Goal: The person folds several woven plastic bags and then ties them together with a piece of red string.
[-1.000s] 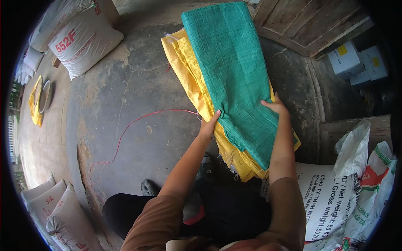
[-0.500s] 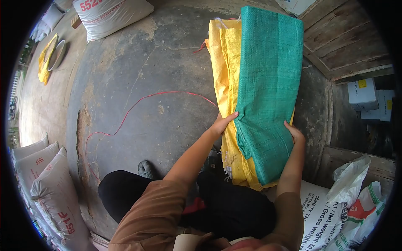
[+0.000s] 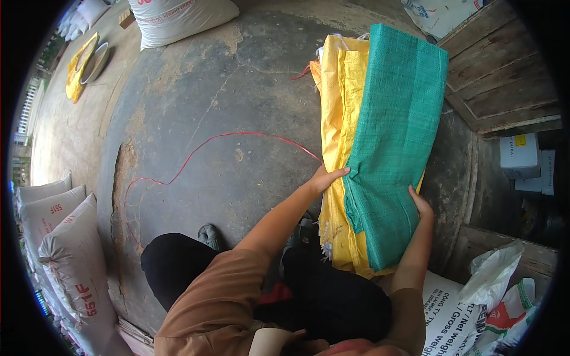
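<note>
A folded green woven sack (image 3: 401, 130) lies on top of a pile of folded yellow woven sacks (image 3: 335, 113) in front of me. My left hand (image 3: 328, 178) grips the pile's left edge, its thumb over the green sack and its other fingers hidden underneath. On the opposite edge, my right hand (image 3: 421, 202) is closed around the side, thumb on top. The green cloth is creased between both hands. Red string (image 3: 237, 134) runs along the floor and passes out of sight at the pile's left side.
Full white sacks (image 3: 71, 249) stand at the left; another white sack (image 3: 184, 21) lies at the back. A wooden panel (image 3: 504, 65) and white boxes (image 3: 519, 155) are on the right. A printed sack (image 3: 445, 314) lies by my right arm, beside crumpled plastic (image 3: 493, 273).
The view has turned slightly, so the pile and most surroundings sit further right and the pile lower in the picture. Both hands keep the same hold on the sacks.
</note>
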The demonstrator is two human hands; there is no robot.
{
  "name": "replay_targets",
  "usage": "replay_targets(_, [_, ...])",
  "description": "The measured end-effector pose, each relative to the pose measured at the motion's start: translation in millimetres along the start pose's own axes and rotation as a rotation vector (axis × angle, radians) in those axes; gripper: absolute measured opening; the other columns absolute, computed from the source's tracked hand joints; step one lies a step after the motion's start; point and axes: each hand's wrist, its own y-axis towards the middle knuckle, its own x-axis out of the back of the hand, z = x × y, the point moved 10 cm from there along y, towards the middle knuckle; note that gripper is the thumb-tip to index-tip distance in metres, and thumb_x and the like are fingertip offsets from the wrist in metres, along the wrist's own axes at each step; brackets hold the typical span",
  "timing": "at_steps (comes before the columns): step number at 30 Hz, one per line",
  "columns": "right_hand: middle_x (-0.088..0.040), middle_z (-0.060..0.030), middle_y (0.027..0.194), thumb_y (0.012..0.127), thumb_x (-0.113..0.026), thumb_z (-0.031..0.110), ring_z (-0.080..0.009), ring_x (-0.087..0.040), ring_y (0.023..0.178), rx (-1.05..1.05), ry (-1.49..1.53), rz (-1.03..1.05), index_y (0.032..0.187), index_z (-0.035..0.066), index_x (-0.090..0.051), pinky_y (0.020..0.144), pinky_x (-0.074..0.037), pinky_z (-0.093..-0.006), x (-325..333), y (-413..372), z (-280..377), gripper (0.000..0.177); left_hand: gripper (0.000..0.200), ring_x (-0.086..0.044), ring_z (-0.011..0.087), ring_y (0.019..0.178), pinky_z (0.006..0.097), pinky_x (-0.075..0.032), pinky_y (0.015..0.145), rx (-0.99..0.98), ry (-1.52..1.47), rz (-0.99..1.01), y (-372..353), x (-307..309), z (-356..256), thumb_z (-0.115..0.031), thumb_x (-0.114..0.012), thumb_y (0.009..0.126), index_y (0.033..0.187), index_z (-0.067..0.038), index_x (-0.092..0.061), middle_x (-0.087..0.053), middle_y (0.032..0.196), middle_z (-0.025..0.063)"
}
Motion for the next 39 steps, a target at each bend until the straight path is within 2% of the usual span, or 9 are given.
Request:
replay_targets(4, [-0.048,-0.0151,0.121,0.072,-0.056,0.06,-0.0268,-0.047,0.108,0.093,0.009,-0.067,0.125,-0.002,-0.04,0.091,-0.036,-0.0343,4,1,1,0.083,0.076,-0.041,0.0266,0.116,0.0361,-0.034,0.095,-0.218,0.206,-0.045,4,29,-43,-0.045,-0.064,0.073,0.125,0.003,-0.037,-0.044,0.124,0.0171])
replay_targets(8, [-0.052,-0.017,0.115,0.074,-0.052,0.062,-0.0268,-0.051,0.103,0.158,-0.036,-0.109,0.122,-0.004,-0.043,0.089,-0.039,-0.0338,7,4,4,0.082,0.086,-0.043,0.0325,0.115,0.0369,-0.034,0.093,0.072,0.614,-0.402,15,120,-71,-0.068,-0.043,0.074,0.111,0.009,-0.051,-0.049,0.117,0.0247])
replay_targets(13, [-0.05,-0.0142,0.118,0.073,-0.056,0.059,-0.0256,-0.049,0.105,0.101,0.046,-0.049,0.123,-0.002,-0.042,0.09,-0.037,-0.0334,9,15,-9,0.081,0.08,-0.038,0.0366,0.118,0.0412,-0.031,0.096,-0.049,0.801,-0.414,30,114,-174,-0.062,-0.047,0.075,0.119,0.005,-0.046,-0.041,0.123,0.0277])
replay_targets(15, [-0.05,-0.0141,0.118,0.073,-0.056,0.059,-0.0253,-0.049,0.105,0.094,0.052,-0.049,0.123,-0.002,-0.043,0.09,-0.037,-0.0333,7,15,-7,0.08,0.088,-0.038,0.0367,0.119,0.0411,-0.036,0.093,-0.374,1.141,-0.36,36,82,-212,-0.069,-0.046,0.07,0.127,-0.002,-0.039,-0.032,0.129,0.0297])
replay_targets(18, [-0.051,-0.0139,0.117,0.073,-0.057,0.059,-0.0247,-0.05,0.104,0.091,-0.008,-0.089,0.122,-0.002,-0.044,0.089,-0.037,-0.0329,12,11,-7,0.079,0.094,-0.031,0.0408,0.122,0.0431,-0.035,0.095,-0.053,1.263,-0.638,25,100,-198,-0.073,-0.041,0.069,0.136,-0.009,-0.023,-0.019,0.136,0.0293])
replay_targets(23, [-0.051,-0.013,0.117,0.073,-0.056,0.059,-0.0242,-0.051,0.102,0.088,0.031,-0.069,0.123,0.0,-0.044,0.089,-0.038,-0.0325,13,21,-14,0.078,0.086,-0.036,0.0424,0.118,0.0425,-0.036,0.093,0.206,1.081,-0.806,6,158,-122,-0.07,-0.032,0.076,0.135,-0.008,-0.025,-0.025,0.133,0.0297])
replay_targets(27, [-0.051,-0.0132,0.117,0.074,-0.055,0.059,-0.0241,-0.05,0.103,0.166,-0.026,-0.139,0.123,0.0,-0.043,0.089,-0.038,-0.0329,18,25,-6,0.078,0.071,-0.05,0.0351,0.104,0.0408,-0.042,0.083,0.164,0.764,-0.711,-11,142,-59,-0.06,-0.029,0.083,0.102,0.002,-0.056,-0.048,0.115,0.028])
replay_targets(31, [-0.05,-0.0137,0.118,0.074,-0.056,0.058,-0.0244,-0.049,0.106,0.219,-0.007,-0.136,0.124,0.0,-0.042,0.09,-0.037,-0.0334,16,20,-4,0.078,0.071,-0.058,0.0242,0.092,0.0382,-0.044,0.082,0.376,0.005,-0.395,9,83,57,-0.062,-0.03,0.083,0.113,-0.002,-0.051,-0.056,0.108,0.0184])
replay_targets(39, [-0.053,-0.013,0.113,0.078,-0.053,0.054,-0.0246,-0.051,0.101,0.274,-0.026,-0.225,0.121,-0.001,-0.043,0.087,-0.04,-0.0341,24,11,1,0.071,0.058,-0.056,0.0176,0.096,0.0344,-0.044,0.086,0.149,-0.424,0.089,7,-27,4,-0.052,-0.035,0.087,0.122,-0.007,-0.044,-0.056,0.112,0.0081])
